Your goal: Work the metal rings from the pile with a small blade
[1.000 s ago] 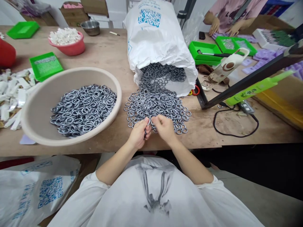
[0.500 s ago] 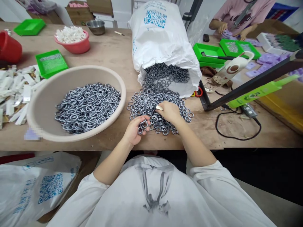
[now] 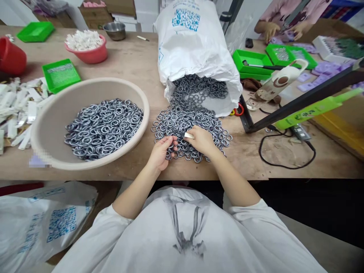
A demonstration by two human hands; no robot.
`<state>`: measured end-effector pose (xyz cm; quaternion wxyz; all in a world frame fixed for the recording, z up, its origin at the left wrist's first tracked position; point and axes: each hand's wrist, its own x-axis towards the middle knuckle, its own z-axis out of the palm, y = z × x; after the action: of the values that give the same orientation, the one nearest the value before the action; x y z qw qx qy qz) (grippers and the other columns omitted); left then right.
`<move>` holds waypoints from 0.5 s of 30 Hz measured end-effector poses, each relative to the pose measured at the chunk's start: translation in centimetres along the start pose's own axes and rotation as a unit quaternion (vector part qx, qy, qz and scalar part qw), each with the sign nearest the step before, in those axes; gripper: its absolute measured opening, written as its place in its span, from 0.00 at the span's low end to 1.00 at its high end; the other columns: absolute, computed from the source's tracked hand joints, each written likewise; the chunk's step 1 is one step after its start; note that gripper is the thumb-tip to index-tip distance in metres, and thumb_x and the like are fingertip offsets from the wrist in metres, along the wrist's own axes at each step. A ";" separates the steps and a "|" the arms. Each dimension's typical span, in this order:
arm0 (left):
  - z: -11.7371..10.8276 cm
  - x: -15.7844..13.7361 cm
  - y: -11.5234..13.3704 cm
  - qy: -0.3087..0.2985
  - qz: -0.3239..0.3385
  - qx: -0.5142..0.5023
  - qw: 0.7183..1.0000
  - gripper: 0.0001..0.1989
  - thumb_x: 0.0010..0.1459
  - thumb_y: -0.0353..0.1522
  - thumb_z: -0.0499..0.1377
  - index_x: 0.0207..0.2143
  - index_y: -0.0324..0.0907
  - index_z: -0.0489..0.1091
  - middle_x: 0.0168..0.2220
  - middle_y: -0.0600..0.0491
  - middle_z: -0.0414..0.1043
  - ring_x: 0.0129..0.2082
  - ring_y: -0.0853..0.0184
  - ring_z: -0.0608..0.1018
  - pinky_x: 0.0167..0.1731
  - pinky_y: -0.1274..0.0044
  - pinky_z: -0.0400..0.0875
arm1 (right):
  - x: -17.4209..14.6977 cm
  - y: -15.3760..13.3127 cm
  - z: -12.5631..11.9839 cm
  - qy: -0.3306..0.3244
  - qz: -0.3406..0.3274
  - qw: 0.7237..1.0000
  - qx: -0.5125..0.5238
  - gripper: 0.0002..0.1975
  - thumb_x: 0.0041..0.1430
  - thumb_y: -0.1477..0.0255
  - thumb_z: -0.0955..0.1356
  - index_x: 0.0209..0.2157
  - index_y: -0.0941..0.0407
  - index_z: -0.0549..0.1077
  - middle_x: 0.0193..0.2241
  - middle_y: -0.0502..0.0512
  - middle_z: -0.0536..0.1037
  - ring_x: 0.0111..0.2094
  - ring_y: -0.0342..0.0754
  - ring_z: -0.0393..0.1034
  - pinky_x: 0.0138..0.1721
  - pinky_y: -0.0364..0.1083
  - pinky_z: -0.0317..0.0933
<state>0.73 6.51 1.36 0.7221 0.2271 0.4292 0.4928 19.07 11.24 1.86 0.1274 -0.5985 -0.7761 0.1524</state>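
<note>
Grey rings [image 3: 187,117] lie in a heap on the table, spilling from the mouth of a white sack [image 3: 193,49]. At the heap's near left edge, my left hand [image 3: 161,152] is closed with its fingers curled round a few of the rings, partly hidden by the fingers. My right hand [image 3: 202,140] is over the heap, closed on a small cream-handled tool [image 3: 189,135] whose dark tip points left towards the left fingers. On the left stands a large beige basin [image 3: 51,129] holding many more grey rings.
White strips [image 3: 17,110] are piled left of the basin. A green tray [image 3: 61,76] and a red bowl [image 3: 91,55] stand behind it. To the right are a slanted dark metal bar [image 3: 284,108], a bottle [image 3: 280,81] and a black cable [image 3: 260,151]. Another person's hands [image 3: 271,32] work at the back right.
My left hand has shifted slightly up and left, and fewer rings show in its fingers. My right hand has moved slightly down and left with the tool.
</note>
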 end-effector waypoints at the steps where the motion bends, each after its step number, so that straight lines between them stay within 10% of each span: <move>1: 0.0 0.1 -0.2 0.006 0.011 0.018 1.000 0.16 0.49 0.40 0.69 0.33 0.38 0.71 0.26 0.57 0.68 0.20 0.75 0.70 0.14 0.84 0.58 | 0.0 0.1 0.1 0.025 0.010 0.999 0.028 0.11 0.62 0.65 0.68 0.30 0.56 0.77 0.34 0.54 0.74 0.33 0.47 0.65 0.31 0.45 0.48; 4: 0.2 0.4 -0.5 0.029 0.054 0.104 0.993 0.18 0.50 0.44 0.67 0.30 0.40 0.70 0.22 0.60 0.63 0.18 0.76 0.63 0.15 0.83 0.52 | -0.5 0.4 -0.1 0.084 0.035 0.980 0.178 0.13 0.61 0.65 0.67 0.24 0.56 0.71 0.24 0.49 0.67 0.28 0.45 0.60 0.30 0.45 0.48; 9: 1.2 1.0 -0.5 -0.019 0.191 0.284 0.939 0.14 0.54 0.43 0.65 0.32 0.40 0.73 0.27 0.56 0.69 0.29 0.72 0.68 0.28 0.81 0.62 | -2.2 -0.8 -1.7 0.000 0.035 0.894 0.446 0.14 0.54 0.60 0.71 0.26 0.57 0.72 0.20 0.44 0.63 0.22 0.40 0.52 0.25 0.43 0.45; 15: 2.6 0.3 -0.5 -0.121 0.008 0.177 0.977 0.20 0.51 0.48 0.65 0.28 0.40 0.67 0.18 0.62 0.55 0.16 0.77 0.54 0.16 0.82 0.45 | -3.3 -2.0 -1.4 0.049 0.071 0.809 0.581 0.18 0.50 0.57 0.74 0.34 0.56 0.75 0.22 0.44 0.68 0.17 0.37 0.52 0.19 0.41 0.45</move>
<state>3.23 6.84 2.20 0.7125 0.4130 0.4176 0.3838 18.68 7.73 3.84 0.4781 -0.4725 -0.4909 0.5542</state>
